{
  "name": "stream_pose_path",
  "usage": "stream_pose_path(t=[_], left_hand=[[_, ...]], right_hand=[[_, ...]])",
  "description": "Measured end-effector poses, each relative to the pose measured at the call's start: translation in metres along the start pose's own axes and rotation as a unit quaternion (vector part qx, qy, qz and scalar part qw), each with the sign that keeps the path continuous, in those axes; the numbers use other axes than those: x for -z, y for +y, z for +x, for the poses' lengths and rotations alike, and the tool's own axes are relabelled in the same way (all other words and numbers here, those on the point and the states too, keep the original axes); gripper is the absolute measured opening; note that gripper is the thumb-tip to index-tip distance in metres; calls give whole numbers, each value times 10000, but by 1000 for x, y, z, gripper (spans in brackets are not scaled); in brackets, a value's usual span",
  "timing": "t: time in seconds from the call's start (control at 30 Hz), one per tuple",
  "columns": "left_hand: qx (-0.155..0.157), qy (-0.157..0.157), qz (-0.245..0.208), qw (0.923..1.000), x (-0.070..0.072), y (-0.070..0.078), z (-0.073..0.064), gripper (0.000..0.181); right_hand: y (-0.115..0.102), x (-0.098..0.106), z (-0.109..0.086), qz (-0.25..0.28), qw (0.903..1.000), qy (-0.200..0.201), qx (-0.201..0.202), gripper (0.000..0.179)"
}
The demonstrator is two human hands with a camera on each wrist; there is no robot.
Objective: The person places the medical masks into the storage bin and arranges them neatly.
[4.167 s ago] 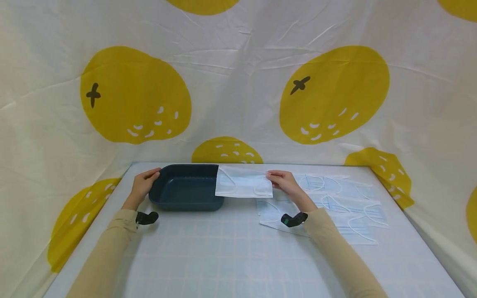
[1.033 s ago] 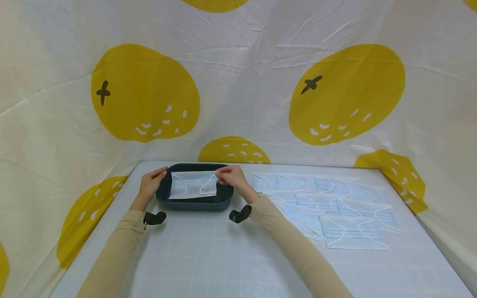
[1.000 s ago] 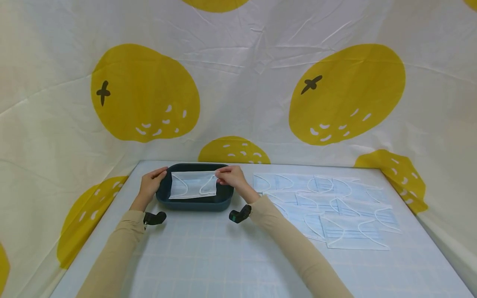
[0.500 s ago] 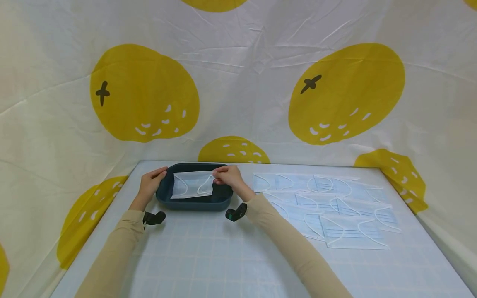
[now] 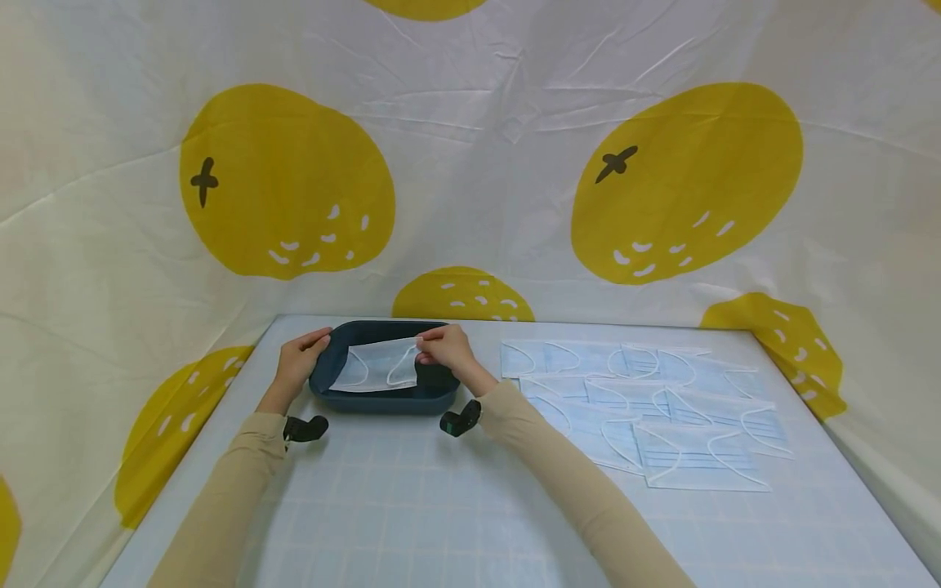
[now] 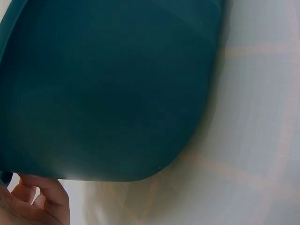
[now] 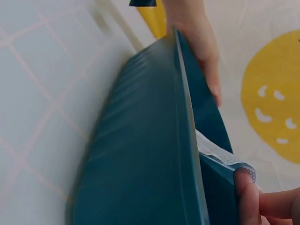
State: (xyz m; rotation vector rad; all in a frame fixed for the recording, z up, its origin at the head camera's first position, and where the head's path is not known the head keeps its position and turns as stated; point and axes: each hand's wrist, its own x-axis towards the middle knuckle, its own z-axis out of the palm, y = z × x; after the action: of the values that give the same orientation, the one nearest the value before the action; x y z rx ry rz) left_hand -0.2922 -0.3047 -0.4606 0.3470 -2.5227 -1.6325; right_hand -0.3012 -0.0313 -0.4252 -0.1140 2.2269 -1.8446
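Observation:
A dark teal plastic bin [image 5: 385, 405] stands at the back left of the table. My left hand [image 5: 292, 367] grips its left rim, fingers curled at the edge in the left wrist view, where the bin's wall [image 6: 108, 98] fills most of the picture. My right hand [image 5: 452, 349] pinches the upper right corner of a pale blue face mask [image 5: 378, 367] with white ear loops. The mask slants down into the bin, its left end low and its held corner raised. In the right wrist view, thumb and fingers hold the mask's edge [image 7: 216, 151] just inside the bin.
Several more face masks [image 5: 698, 453] lie flat in overlapping rows at the right of the table. The white table [image 5: 382, 506] has a faint grid. A white curtain [image 5: 478, 180] with yellow fruit prints hangs right behind the table's back edge.
My right hand has carried the mask left from above the bin's right side, then lowered it inside, its left end tilting down. My left hand keeps its hold on the bin's rim.

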Motion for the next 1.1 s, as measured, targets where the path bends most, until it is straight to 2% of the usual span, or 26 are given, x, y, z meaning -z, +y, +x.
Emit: stream_pose_path(t=[0.17, 0.4, 0.83, 1.1], left_hand=[[-15, 2, -42, 10000, 0, 0, 0, 42], [21, -37, -50, 10000, 0, 1, -1, 42], [-77, 8, -45, 10000, 0, 0, 0, 41], [-32, -46, -27, 10000, 1, 1, -1, 42]], right_hand=[[1, -1, 1, -434, 9988, 143, 197, 19], [4, -2, 2, -1227, 9906, 361, 482, 14], [2, -2, -3, -1542, 9854, 511, 501, 12], [4, -1, -3, -2010, 9733, 739, 831, 11]])
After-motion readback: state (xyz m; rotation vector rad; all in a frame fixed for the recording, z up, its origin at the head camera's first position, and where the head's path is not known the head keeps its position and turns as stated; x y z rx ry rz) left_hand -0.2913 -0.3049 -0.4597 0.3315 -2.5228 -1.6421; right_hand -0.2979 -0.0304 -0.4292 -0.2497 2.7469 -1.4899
